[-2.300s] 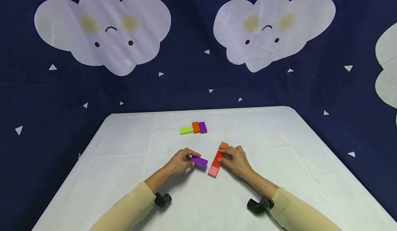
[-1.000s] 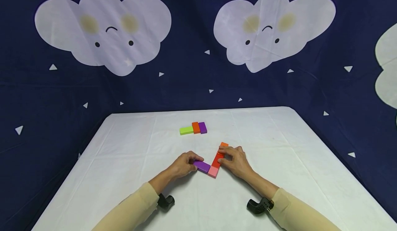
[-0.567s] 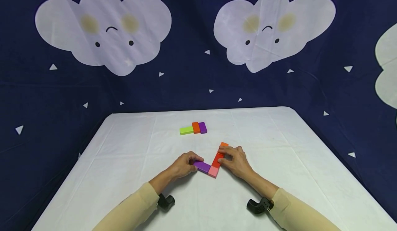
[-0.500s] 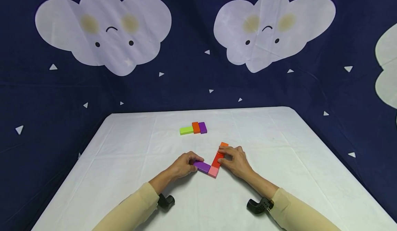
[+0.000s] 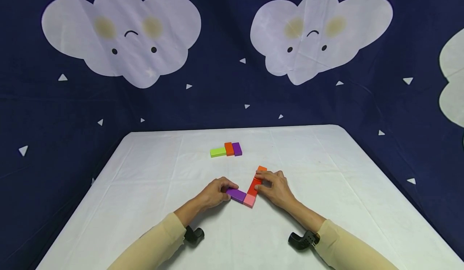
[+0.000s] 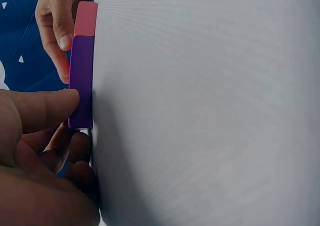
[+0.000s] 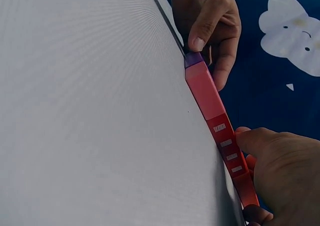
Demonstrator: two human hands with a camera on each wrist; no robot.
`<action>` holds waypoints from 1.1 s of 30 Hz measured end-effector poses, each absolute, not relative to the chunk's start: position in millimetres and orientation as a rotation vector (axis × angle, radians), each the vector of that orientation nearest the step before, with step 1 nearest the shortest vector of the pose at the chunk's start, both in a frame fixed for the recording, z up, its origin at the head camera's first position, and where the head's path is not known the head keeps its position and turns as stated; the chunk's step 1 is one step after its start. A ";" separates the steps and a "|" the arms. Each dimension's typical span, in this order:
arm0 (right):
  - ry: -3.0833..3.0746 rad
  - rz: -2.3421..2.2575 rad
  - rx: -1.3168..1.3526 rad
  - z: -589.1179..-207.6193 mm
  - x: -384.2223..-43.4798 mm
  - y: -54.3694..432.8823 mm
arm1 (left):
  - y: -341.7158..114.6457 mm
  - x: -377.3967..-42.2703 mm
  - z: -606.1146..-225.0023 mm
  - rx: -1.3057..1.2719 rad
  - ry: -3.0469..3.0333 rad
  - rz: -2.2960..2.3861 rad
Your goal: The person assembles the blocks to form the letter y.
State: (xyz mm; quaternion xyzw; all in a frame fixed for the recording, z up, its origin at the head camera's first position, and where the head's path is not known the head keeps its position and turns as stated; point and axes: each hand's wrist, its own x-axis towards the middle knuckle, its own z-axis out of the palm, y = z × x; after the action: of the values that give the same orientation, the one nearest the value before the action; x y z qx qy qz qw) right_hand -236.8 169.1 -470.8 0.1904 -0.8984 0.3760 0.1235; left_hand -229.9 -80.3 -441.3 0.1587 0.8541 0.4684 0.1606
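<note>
My left hand (image 5: 213, 192) pinches a purple block (image 5: 236, 195) between thumb and fingers. The block's far end meets the side of a pink block (image 5: 249, 200), the near end of a slanting row. Behind the pink one comes a red block (image 5: 253, 187), which my right hand (image 5: 276, 187) holds, thumb on its side and fingertips further up the row. An orange block (image 5: 262, 168) ends the row, just past those fingertips. Pale rectangular marks show on the side of the red block (image 6: 67, 60) only in the right wrist view, where the red block (image 7: 227, 145) is seen close.
Farther back on the white-covered table (image 5: 163, 153) lie a lime green block (image 5: 218, 152), an orange-red block (image 5: 229, 149) and another purple block (image 5: 237, 149), side by side. A dark blue cloth (image 5: 217, 105) with printed clouds hangs behind the table.
My left hand has moved right and slightly nearer, bringing the purple block from apart up against the pink one; since then it has held still. The right hand stays in place.
</note>
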 end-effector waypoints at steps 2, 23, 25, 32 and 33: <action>-2.620 1.096 0.556 -471.0 -236.9 169.0 | -80.5 -229.8 -441.2 0.452 2.438 1.336; -2.609 1.098 0.562 -472.6 -238.3 168.9 | -80.3 -230.3 -441.1 0.431 2.430 1.335; -2.609 1.097 0.561 -472.7 -238.3 168.9 | -80.4 -230.4 -441.0 0.425 2.430 1.334; -2.622 1.095 0.556 -473.1 -238.2 169.0 | -80.7 -230.9 -441.4 0.425 2.438 1.325; -2.622 1.096 0.556 -473.2 -238.2 169.0 | -80.9 -230.8 -441.5 0.427 2.439 1.324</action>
State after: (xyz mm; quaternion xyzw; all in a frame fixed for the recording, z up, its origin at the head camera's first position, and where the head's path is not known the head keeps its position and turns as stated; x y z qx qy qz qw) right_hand -238.2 169.0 -473.2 0.1905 -0.8987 0.3755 0.1225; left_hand -230.8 -80.9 -441.5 0.1501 0.8565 0.4651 0.1661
